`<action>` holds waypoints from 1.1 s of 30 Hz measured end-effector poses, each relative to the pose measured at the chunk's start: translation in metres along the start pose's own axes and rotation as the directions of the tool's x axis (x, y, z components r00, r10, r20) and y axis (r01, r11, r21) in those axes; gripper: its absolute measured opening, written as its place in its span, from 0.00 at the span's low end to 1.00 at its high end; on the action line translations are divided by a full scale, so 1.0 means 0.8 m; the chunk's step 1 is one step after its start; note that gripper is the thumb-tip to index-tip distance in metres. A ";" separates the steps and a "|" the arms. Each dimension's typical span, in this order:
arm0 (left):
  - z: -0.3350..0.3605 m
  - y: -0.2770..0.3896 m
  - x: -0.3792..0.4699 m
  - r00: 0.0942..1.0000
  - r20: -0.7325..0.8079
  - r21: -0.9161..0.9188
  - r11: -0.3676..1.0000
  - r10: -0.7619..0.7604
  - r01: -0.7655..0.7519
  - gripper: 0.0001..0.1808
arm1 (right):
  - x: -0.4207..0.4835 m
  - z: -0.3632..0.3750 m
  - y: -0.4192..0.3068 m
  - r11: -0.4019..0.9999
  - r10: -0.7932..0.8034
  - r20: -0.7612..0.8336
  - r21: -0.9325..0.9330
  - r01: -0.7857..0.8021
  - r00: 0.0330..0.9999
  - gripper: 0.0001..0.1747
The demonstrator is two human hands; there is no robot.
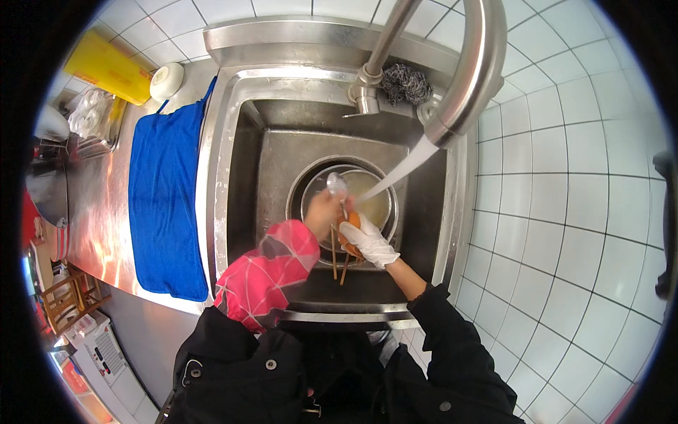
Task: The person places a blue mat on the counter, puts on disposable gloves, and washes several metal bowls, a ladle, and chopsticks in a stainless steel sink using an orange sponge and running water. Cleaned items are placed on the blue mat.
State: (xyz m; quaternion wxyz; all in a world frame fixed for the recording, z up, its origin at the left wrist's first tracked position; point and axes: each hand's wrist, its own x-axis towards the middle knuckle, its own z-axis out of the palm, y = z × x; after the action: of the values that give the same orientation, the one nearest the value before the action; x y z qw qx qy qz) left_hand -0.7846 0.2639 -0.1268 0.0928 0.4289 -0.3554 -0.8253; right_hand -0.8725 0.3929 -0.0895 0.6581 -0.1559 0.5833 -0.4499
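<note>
My left hand (322, 211), bare and blurred, closes around what looks like a metal spoon (336, 183) with its shiny bowl pointing away from me. A pink patterned sleeve cover (273, 267) covers my left forearm. In a white glove, my right hand (368, 241) grips an orange-brown object (354, 220), whose exact kind is unclear. Two thin wooden sticks, like chopsticks (334, 259), stick out towards me between the hands. Both hands are over a round metal basin (393, 204) holding cloudy water. A stream of water (400, 169) falls beside them.
The steel sink (424, 212) surrounds the basin. Its curved faucet spout (461, 100) arches overhead at right. Behind stand the faucet lever (365, 108) and a steel-wool scourer (407, 84). On the left counter lie a blue cloth (167, 206), a white bowl (167, 81) and a yellow container (108, 69).
</note>
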 end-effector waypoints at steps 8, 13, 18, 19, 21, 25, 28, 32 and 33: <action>0.008 -0.007 -0.005 0.994 -0.069 -0.059 0.995 -0.089 0.085 0.13 | 0.039 -0.056 -0.117 0.680 -0.571 -0.176 -0.650 0.341 0.802 0.15; 0.026 -0.018 -0.012 0.992 0.028 0.025 0.993 -0.120 0.119 0.12 | 0.056 -0.020 -0.227 0.383 -0.671 0.148 -0.769 0.511 0.726 0.17; 0.030 -0.009 -0.020 0.991 0.030 -0.077 0.988 -0.131 0.133 0.11 | 0.067 0.009 -0.271 0.599 -0.533 -0.125 -0.754 0.269 0.836 0.23; 0.029 -0.005 -0.023 0.988 0.069 -0.116 0.983 -0.138 0.145 0.11 | 0.071 0.008 -0.271 0.724 -0.490 -0.105 -0.602 0.336 0.866 0.22; 0.023 0.001 -0.030 0.994 0.041 -0.048 0.994 -0.099 0.101 0.10 | 0.076 -0.003 -0.262 0.800 -0.466 -0.045 -0.448 0.399 0.884 0.21; 0.012 0.006 -0.036 1.000 -0.024 0.179 0.984 0.002 0.002 0.10 | 0.063 -0.026 -0.195 0.823 -0.450 0.065 -0.356 0.442 0.891 0.29; 0.010 0.001 -0.037 0.995 -0.017 0.177 0.980 0.097 -0.093 0.11 | 0.062 -0.003 -0.114 0.468 -0.579 0.146 -0.746 0.474 0.802 0.32; 0.003 -0.011 -0.045 0.993 0.007 0.306 0.945 0.117 -0.114 0.11 | 0.074 0.006 -0.058 0.628 -0.593 -0.119 -0.687 0.365 0.796 0.21; 0.000 -0.013 -0.049 0.998 0.031 0.287 0.956 0.056 -0.063 0.11 | 0.080 0.004 -0.052 0.659 -0.579 -0.226 -0.696 0.286 0.784 0.21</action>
State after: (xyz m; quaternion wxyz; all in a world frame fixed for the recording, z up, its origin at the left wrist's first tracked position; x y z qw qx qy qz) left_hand -0.7585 0.2893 -0.1083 0.0500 0.4176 -0.4855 -0.7664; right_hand -0.8919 0.3196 -0.0978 0.2915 -0.4006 0.7716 -0.3989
